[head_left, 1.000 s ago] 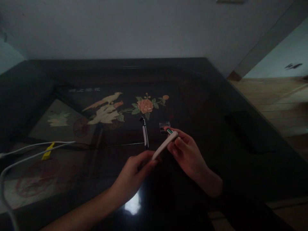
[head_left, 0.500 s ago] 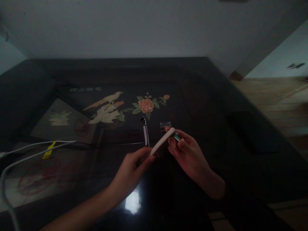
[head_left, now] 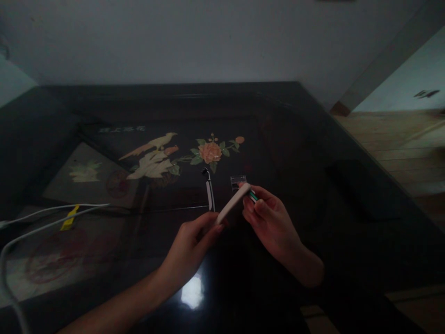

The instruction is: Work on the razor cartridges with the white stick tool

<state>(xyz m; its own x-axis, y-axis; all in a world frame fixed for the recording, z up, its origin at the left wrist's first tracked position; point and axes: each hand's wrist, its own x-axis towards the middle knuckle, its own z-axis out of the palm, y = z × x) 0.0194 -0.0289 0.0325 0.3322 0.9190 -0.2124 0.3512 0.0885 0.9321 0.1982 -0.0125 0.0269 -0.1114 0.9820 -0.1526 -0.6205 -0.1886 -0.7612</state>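
Note:
My left hand (head_left: 189,243) pinches the near end of a slim white razor handle (head_left: 232,203), which slants up to the right above the dark table (head_left: 306,139). My right hand (head_left: 269,222) is closed on a small green and white blade cartridge (head_left: 253,196) held against the handle's far tip. Just beyond the hands, a second razor (head_left: 209,191) with a black head and a small clear plastic case (head_left: 238,180) lie on the table.
The glossy black table carries an inlaid bird and flower picture (head_left: 181,155). White cables with a yellow tag (head_left: 69,218) run in from the left. A dark flat object (head_left: 361,188) lies at the right, near the table edge. Wooden floor (head_left: 399,144) shows beyond.
The razor handle has tilted up and drifted slightly left. The cartridge has gone from on top of the handle's tip to beside and under it in my right fingers.

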